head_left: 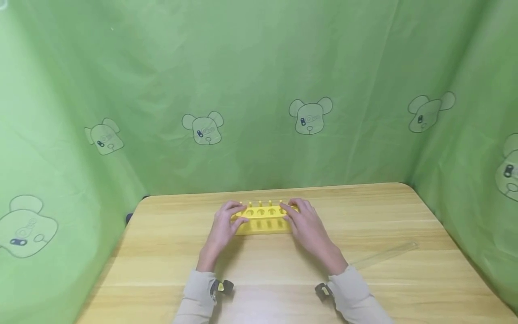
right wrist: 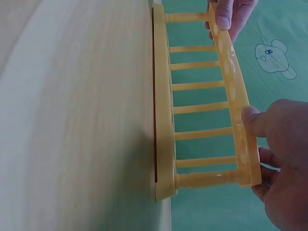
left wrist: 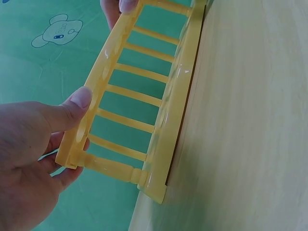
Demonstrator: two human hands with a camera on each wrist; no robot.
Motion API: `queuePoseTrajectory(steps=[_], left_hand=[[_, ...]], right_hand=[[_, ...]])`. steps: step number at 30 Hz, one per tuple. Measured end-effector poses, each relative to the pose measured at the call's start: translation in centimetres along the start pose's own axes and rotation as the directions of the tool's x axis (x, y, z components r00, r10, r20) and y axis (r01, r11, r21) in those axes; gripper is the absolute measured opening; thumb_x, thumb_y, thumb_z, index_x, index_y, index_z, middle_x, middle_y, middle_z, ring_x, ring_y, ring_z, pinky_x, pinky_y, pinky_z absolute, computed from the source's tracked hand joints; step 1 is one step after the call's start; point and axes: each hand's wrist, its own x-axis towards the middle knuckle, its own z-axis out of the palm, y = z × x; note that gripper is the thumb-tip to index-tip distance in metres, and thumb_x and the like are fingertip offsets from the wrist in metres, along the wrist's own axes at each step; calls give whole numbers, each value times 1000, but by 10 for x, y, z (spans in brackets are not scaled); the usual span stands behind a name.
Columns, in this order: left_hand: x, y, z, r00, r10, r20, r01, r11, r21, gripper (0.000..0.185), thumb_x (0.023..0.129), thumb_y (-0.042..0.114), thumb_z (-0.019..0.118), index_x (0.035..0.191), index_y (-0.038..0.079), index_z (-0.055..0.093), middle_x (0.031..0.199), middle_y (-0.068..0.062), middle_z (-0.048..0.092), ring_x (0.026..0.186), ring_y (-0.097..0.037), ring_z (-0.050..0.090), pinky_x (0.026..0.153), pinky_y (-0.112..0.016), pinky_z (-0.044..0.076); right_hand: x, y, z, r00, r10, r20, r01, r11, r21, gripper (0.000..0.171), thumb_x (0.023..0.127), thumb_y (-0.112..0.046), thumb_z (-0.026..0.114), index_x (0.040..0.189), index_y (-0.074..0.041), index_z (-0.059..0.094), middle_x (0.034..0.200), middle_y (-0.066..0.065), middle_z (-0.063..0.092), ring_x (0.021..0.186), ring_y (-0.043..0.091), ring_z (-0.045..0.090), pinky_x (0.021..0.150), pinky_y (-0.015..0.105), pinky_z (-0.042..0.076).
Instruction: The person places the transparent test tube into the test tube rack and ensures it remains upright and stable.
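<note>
A yellow plastic test tube rack point(head_left: 263, 227) stands upright on the table, its top bar pierced by a row of round holes. Thin pegs rise along its back. With thumb and fingers my left hand point(head_left: 221, 224) grips the left end of the top bar. At the other end my right hand point(head_left: 307, 225) pinches the same bar, as the right wrist view shows with the thumb on the bar's face and fingers beneath. Slim rods and a thicker end post point(left wrist: 108, 165) join the top bar to the base point(right wrist: 163, 106). The holes hold no tubes.
On the wood-grain table point(head_left: 162, 252) a clear, thin rod or tube point(head_left: 384, 255) lies slanted, right of the right forearm. Green curtains point(head_left: 259, 67) printed with bear heads hang behind the table and on both sides. Each wrist wears a small dark camera.
</note>
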Motion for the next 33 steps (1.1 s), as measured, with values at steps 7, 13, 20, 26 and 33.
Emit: queuePoseTrajectory(steps=[7,13,20,26,33], left_hand=[[-2,-1,1,1000,-17,0,17,1000,-1,39,82,8,83,118,-4,72,121,-18,67,116,-32,63,107,-41,52],[-2,-1,1,999,-32,5,32,999,-7,40,82,8,83,118,-4,72,121,-16,67,116,-30,63,107,-39,52],[-1,1,0,1000,-4,-2,4,1000,-11,39,82,8,83,117,-6,72,119,-18,68,114,-33,64,105,-41,53],[0,-2,-1,1000,9,-5,-9,1000,-14,39,83,8,82,118,-6,71,119,-18,67,114,-32,64,104,-40,54],[0,0,-1,1000,13,-8,-13,1000,-27,38,84,6,82,118,-6,71,119,-18,67,114,-33,64,105,-40,54]], right_hand=[[-1,5,-6,999,-42,-30,43,998,45,40,100,-10,67,139,-4,61,132,15,59,124,33,53,107,50,50],[0,8,-21,998,-55,-26,57,996,75,40,99,-11,69,138,-4,61,131,14,60,122,32,56,104,49,53],[-1,11,-41,999,13,45,-17,995,103,40,100,-13,67,138,-3,61,132,15,62,123,34,58,109,53,49],[-2,15,-44,999,-3,37,-2,991,132,39,99,-10,69,136,-3,62,127,13,65,117,33,62,103,52,53],[-9,16,-50,1000,-10,23,6,988,152,41,98,-13,70,137,-6,62,128,10,64,119,31,62,104,53,53]])
